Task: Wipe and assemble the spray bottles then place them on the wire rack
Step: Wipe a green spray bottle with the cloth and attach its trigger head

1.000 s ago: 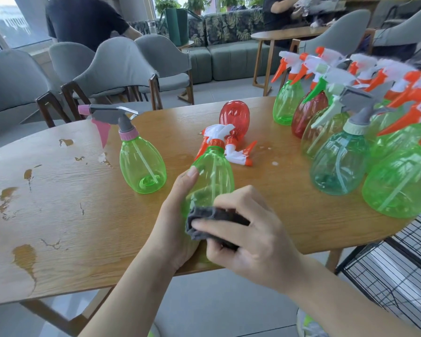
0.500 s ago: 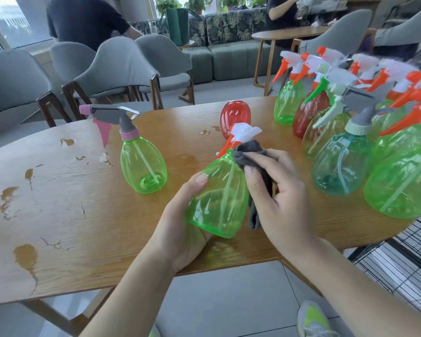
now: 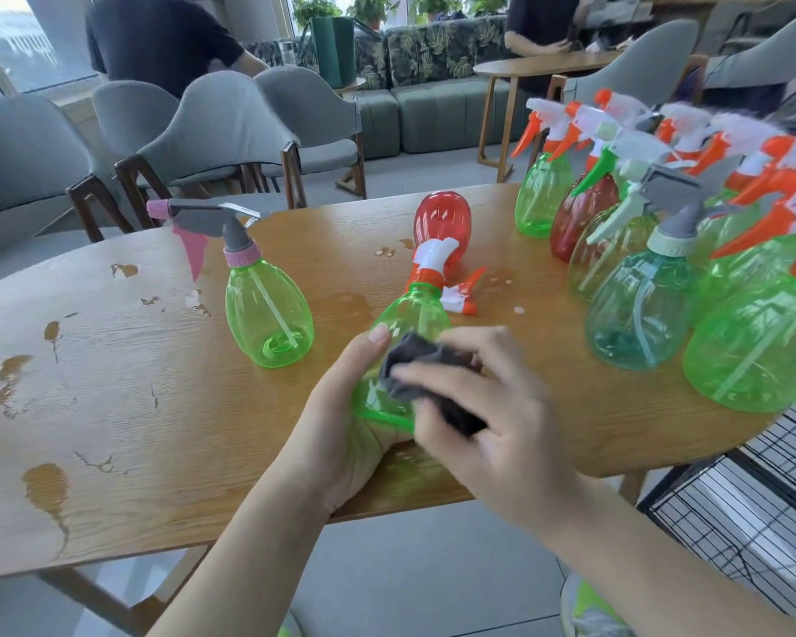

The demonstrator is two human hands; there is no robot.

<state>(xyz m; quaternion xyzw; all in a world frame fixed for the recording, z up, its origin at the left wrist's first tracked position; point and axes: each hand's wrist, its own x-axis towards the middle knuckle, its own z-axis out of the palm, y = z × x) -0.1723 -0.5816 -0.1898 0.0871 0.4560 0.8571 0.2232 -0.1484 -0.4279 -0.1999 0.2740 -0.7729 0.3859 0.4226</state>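
fingers point(image 3: 437, 374) of the right hand point(image 3: 492, 420) are curled around a dark grey cloth point(image 3: 426, 372) and press it on the side of a green spray bottle point(image 3: 410, 328). the left hand point(image 3: 345, 429) grips the same bottle from below and from the left, with the thumb lying up along its wall. the right hand is a little blurred.

this green spray bottle lies tilted over the near edge of the wooden table point(image 3: 111, 406), its base in the left palm and its white and orange spray head point(image 3: 430, 259) pointing away from the person. just behind this head lies a red bottle point(image 3: 442, 218) on its side, and just right of the head lies a loose white and orange trigger part point(image 3: 463, 294). left of the held bottle, well apart from it, a green bottle with a grey and pink sprayer point(image 3: 263, 305) stands upright. right of the held bottle stands a tight group of assembled bottles point(image 3: 653, 250), green, red and teal. below that group, beside the table edge, is a black wire rack point(image 3: 754, 498). the table has worn spots and some water drops near the red bottle.
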